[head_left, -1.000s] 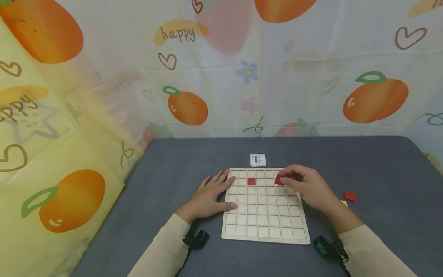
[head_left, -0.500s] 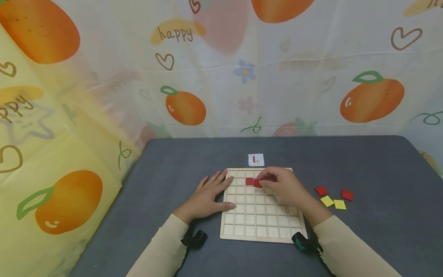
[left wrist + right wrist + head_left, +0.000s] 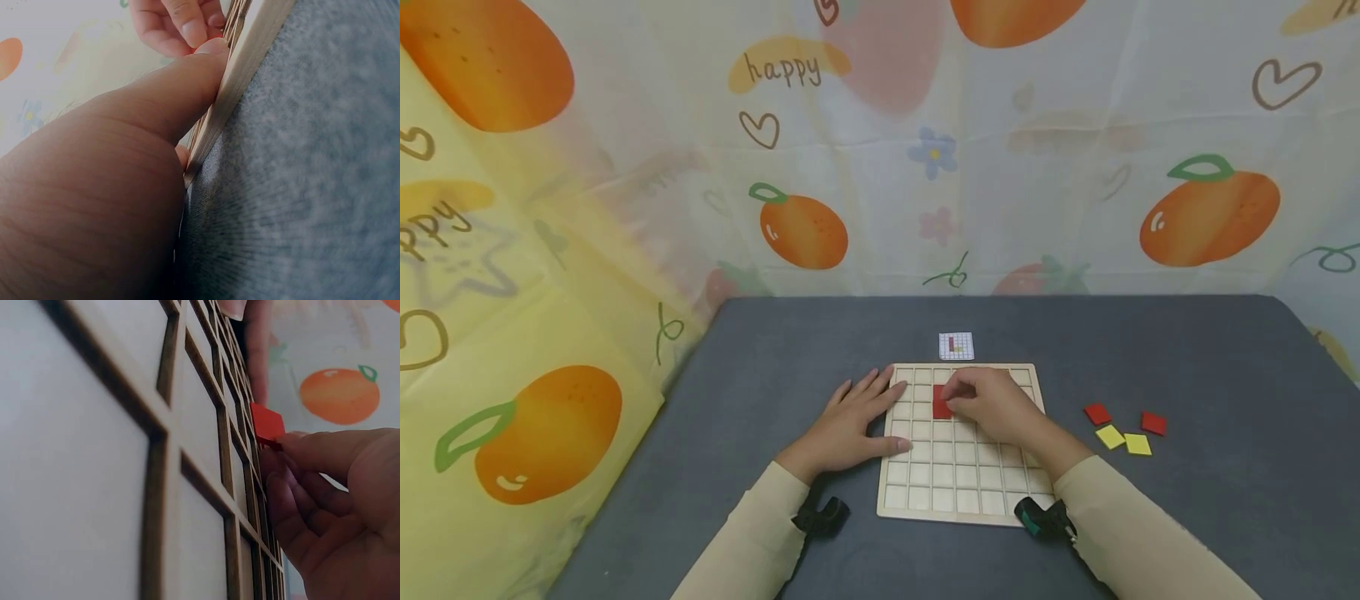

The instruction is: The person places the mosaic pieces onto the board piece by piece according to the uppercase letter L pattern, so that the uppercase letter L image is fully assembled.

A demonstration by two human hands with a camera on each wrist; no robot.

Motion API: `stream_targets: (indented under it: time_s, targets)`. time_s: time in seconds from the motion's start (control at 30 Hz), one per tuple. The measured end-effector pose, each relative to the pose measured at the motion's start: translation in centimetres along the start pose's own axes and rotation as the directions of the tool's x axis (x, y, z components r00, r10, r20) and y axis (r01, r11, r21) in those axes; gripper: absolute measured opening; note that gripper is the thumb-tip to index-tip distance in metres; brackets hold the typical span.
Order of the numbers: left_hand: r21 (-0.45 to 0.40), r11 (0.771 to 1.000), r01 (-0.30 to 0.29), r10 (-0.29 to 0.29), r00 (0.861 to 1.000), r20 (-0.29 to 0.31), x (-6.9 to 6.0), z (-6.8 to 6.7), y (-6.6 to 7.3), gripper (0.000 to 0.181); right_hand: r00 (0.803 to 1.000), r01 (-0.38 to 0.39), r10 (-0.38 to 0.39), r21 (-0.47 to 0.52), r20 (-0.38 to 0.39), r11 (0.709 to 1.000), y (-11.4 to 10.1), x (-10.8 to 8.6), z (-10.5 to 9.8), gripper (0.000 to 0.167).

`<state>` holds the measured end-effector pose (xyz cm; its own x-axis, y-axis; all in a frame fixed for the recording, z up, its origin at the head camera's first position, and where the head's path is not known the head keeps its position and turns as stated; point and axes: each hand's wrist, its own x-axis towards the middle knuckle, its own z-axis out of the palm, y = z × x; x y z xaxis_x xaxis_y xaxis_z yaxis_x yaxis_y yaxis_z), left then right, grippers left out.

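Observation:
A pale wooden grid board (image 3: 962, 477) lies flat on the grey table. My left hand (image 3: 850, 425) rests on its left edge with the fingers spread, the thumb (image 3: 200, 69) lying over the rim in the left wrist view. Over the upper middle of the grid, my right hand (image 3: 988, 404) pinches a red square tile (image 3: 267, 423) between thumb and fingers. The right wrist view shows this tile tilted at the board's surface. Directly above it in the head view, another red tile (image 3: 937, 392) sits in a cell, and the two reds run together. My right fingers partly cover them.
Right of the board lie loose tiles: a red tile (image 3: 1097, 413), another red one (image 3: 1153, 423), a yellow tile (image 3: 1109, 437) and a second yellow one (image 3: 1138, 444). Behind the board is a small printed grid card (image 3: 956, 346). A patterned cloth (image 3: 880, 167) hangs behind the table.
My right hand has carried the red tile leftward across the board, from the upper right to just below the seated red tile. The left hand stays in place.

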<state>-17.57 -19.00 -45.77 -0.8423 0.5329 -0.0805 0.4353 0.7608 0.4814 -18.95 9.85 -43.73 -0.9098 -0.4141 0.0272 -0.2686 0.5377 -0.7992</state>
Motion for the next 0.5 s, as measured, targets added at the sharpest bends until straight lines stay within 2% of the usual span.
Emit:
stream_targets:
  time_s: [0.1,0.33,0.5]
  targets:
    - [0.003,1.0,0.0,0.0,1.0,0.008,-0.06,-0.01,0.03,0.096,1.0,-0.002,0.002,-0.027,0.014,1.0,0.01,0.02,0.08,0.008]
    - [0.013,1.0,0.007,-0.008,1.0,0.004,-0.03,0.04,0.06,0.096,0.998,0.06,-0.057,-0.095,0.032,0.994,-0.11,0.1,0.13,0.01]
    - [0.015,1.0,0.011,-0.011,1.0,0.003,0.07,0.09,0.07,0.096,0.997,0.051,-0.043,-0.117,0.07,0.992,-0.2,0.09,0.04,0.011]
